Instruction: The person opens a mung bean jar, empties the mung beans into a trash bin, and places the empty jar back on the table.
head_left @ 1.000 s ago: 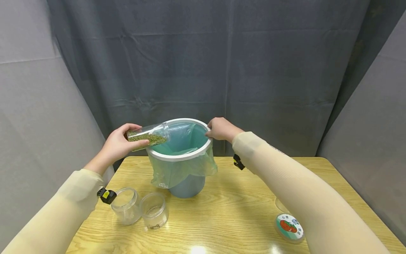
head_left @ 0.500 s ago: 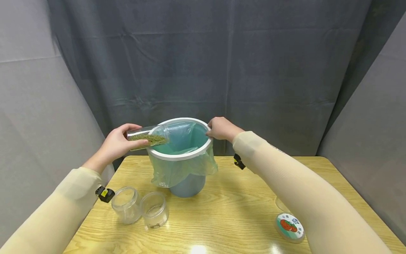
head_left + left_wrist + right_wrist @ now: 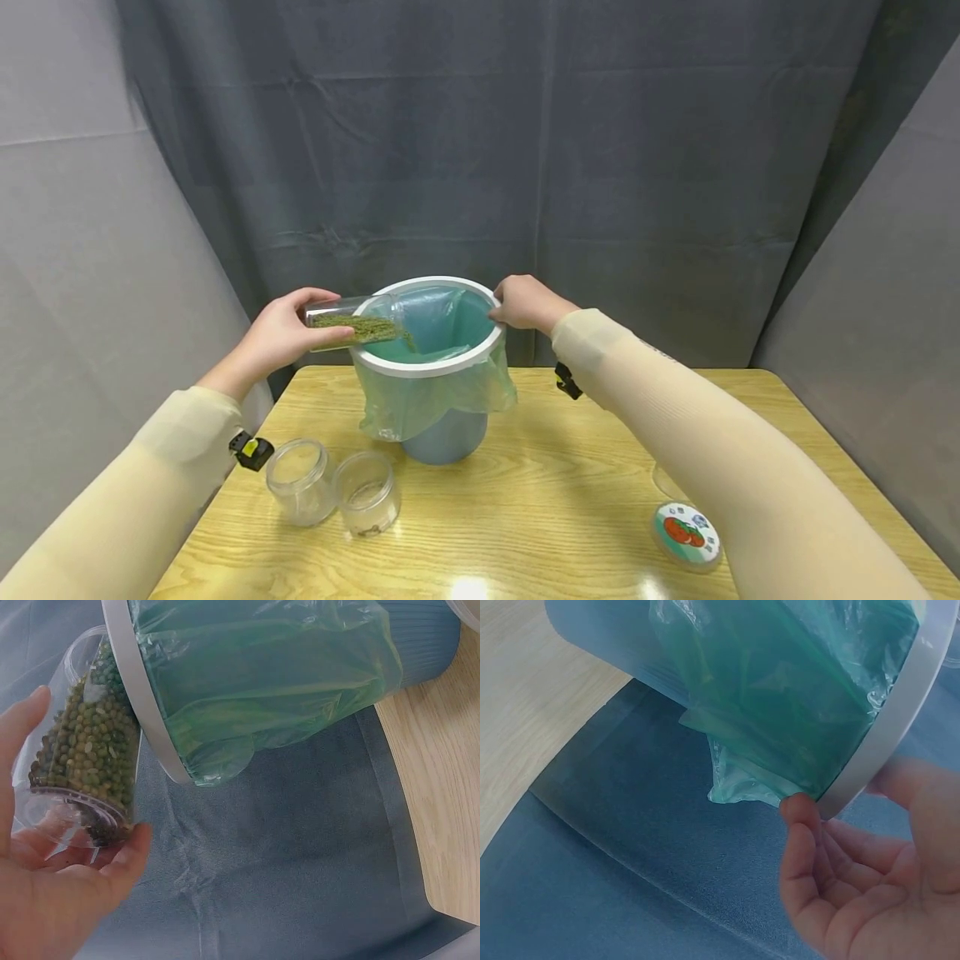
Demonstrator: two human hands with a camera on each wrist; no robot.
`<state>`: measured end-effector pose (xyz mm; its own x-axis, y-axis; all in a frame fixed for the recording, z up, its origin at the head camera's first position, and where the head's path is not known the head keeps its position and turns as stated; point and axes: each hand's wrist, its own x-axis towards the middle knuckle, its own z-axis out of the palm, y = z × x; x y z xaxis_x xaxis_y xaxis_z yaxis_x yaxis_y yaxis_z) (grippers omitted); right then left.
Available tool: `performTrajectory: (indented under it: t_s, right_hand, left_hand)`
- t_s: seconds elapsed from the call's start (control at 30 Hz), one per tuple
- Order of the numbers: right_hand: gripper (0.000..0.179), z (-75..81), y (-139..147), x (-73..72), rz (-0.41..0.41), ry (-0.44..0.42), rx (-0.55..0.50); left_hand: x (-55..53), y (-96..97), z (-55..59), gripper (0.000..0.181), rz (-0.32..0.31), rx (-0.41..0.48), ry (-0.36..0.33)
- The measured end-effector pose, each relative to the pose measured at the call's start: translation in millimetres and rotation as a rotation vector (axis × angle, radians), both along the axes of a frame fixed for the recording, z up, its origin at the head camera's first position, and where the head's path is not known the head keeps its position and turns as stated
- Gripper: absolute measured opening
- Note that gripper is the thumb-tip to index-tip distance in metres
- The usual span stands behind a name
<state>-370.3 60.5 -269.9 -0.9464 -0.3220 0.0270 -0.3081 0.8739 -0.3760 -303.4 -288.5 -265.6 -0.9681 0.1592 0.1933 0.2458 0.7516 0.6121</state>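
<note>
My left hand (image 3: 288,333) grips a clear plastic jar (image 3: 90,742) by its base end. The jar lies nearly level, its mouth over the left rim of a blue trash can (image 3: 444,437). Green beans (image 3: 94,746) fill its lower side, and a few spill from the mouth into the can. A green plastic bag (image 3: 427,400) lines the can and folds down outside under a white ring (image 3: 408,368). On the right side, my right hand (image 3: 528,302) grips the ring, thumb and fingers on either side of it, as the right wrist view shows (image 3: 862,877).
Two open clear jars (image 3: 302,483) stand on the wooden table (image 3: 525,500) at the front left. A round lid with a tomato picture (image 3: 686,535) lies at the right, near another clear rim (image 3: 667,483) partly behind my right sleeve. A grey curtain (image 3: 480,150) hangs behind.
The jar has tipped a little further toward level, and the beans have slid along it toward the mouth. Some now fall into the can. My right hand keeps its hold on the ring.
</note>
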Motion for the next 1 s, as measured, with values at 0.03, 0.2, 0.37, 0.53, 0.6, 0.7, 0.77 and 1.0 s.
performTrajectory:
  t_s: [0.03,0.2,0.37,0.53,0.6,0.7,0.77,1.0]
  right_hand:
    - [0.027,0.1,0.0,-0.1,0.0,0.002,0.001]
    - [0.026,-0.5,-0.4,-0.3,0.004,0.007,-0.002]
    - [0.027,-1.6,-0.3,-1.1,0.006,0.009,0.003]
    - [0.025,-1.7,0.3,-1.7,0.009,0.01,0.005]
    - [0.023,-1.2,0.6,-1.4,0.008,0.009,0.006]
    - [0.023,-0.9,1.0,-1.5,0.005,0.013,0.007]
    - [0.023,-0.8,1.0,-1.7,0.003,0.013,0.006]
    - [0.025,-0.6,0.9,-1.3,0.0,0.001,0.002]
  left_hand:
    - [-0.5,-0.1,-0.1,0.071,-0.001,-0.003,0.002]
    - [-2.0,-1.1,-1.0,0.071,0.002,-0.008,0.002]
    - [-3.5,-1.7,-1.2,0.071,0.001,-0.03,0.007]
    - [-3.7,-1.5,-0.7,0.07,-0.003,-0.038,0.003]
    - [-4.2,-1.2,-0.4,0.07,-0.009,-0.04,-0.002]
    - [-5.5,-0.9,0.4,0.071,-0.022,-0.037,-0.015]
    - [-5.8,-0.7,0.6,0.071,-0.026,-0.034,-0.025]
    - [-6.5,-0.6,-1.1,0.07,-0.042,-0.021,-0.049]
